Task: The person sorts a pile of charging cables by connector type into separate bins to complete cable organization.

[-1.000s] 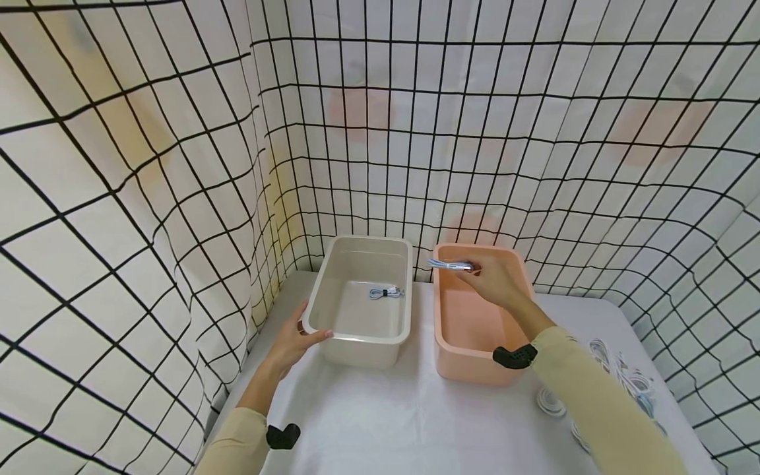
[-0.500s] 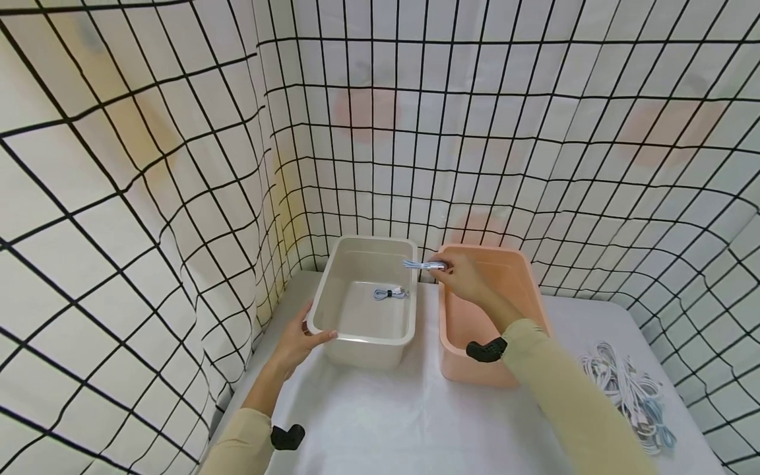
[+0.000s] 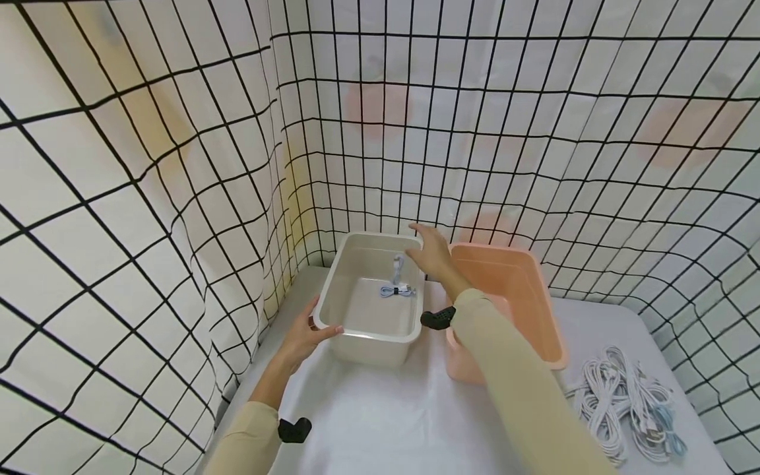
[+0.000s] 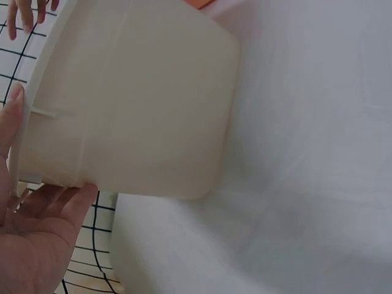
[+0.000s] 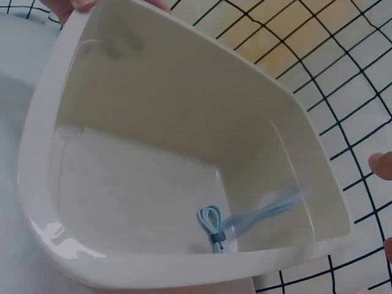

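My left hand (image 3: 299,340) grips the near left corner of a beige plastic bin (image 3: 371,335), thumb over the rim and fingers against the outer wall. Over the bin's far right rim, my right hand (image 3: 433,254) is held with its fingers spread and nothing between them. Inside the bin a light-blue bundled charging cable (image 3: 396,291) with a dark tie lies on the floor. Just behind it a second light-blue cable bundle (image 3: 397,269) appears upright against the far right part; the right wrist view shows this bundle (image 5: 266,211) blurred by motion.
Right of the beige bin stands a peach-orange bin (image 3: 510,274), partly behind my right forearm. A heap of white and light-blue cables (image 3: 623,402) lies at the table's right. Black grid netting (image 3: 475,138) over white fabric encloses the back and sides.
My right hand has carried the second cable bundle leftward from over the orange bin and let it go into the beige bin. The left hand keeps its hold on the rim.
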A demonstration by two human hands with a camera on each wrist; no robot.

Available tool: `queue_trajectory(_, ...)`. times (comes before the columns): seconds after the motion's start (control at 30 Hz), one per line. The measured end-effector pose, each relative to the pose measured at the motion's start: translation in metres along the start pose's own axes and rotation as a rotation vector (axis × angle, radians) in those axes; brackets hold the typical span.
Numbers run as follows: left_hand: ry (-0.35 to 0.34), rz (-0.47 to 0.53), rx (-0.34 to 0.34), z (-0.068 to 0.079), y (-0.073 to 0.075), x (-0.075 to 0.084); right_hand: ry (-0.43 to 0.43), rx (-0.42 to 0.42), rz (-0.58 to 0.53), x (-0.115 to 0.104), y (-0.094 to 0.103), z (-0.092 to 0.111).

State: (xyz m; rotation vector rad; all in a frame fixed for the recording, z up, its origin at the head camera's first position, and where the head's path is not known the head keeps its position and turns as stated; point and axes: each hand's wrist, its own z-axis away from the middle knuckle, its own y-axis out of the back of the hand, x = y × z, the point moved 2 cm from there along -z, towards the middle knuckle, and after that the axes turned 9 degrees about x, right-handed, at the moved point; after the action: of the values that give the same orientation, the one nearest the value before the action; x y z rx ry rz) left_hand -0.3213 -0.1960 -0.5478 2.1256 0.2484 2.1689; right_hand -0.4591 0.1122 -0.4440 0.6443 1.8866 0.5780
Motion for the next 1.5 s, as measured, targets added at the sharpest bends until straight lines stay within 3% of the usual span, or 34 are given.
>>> queue_trajectory(0.13, 0.013, -0.029, -0.007, -0.001, -0.001, 0.0, -0.02, -0.001, 0.057, 0.01, 0.004, 0.003)
queue_trajectory(0.33, 0.012, -0.014, -0.004, -0.001, 0.001, 0.001, -0.016, -0.027, -0.002, 0.019, 0.012, 0.007)
queue_trajectory(0.6, 0.013, -0.021, -0.002, -0.002, 0.0, 0.002, -0.003, -0.077, -0.01, 0.009, 0.021, 0.013)
queue_trajectory(0.9, -0.001, -0.005, -0.007, -0.001, -0.001, 0.001, 0.031, -0.121, -0.046, 0.003, 0.016, 0.022)
queue_trajectory(1.3, 0.007, -0.01, -0.02, 0.001, -0.003, 0.003, 0.006, -0.08, -0.125, 0.017, 0.033, 0.04)
queue_trajectory(1.5, 0.014, 0.011, -0.03, 0.001, 0.0, 0.004, 0.021, -0.066, -0.108, 0.025, 0.041, 0.047)
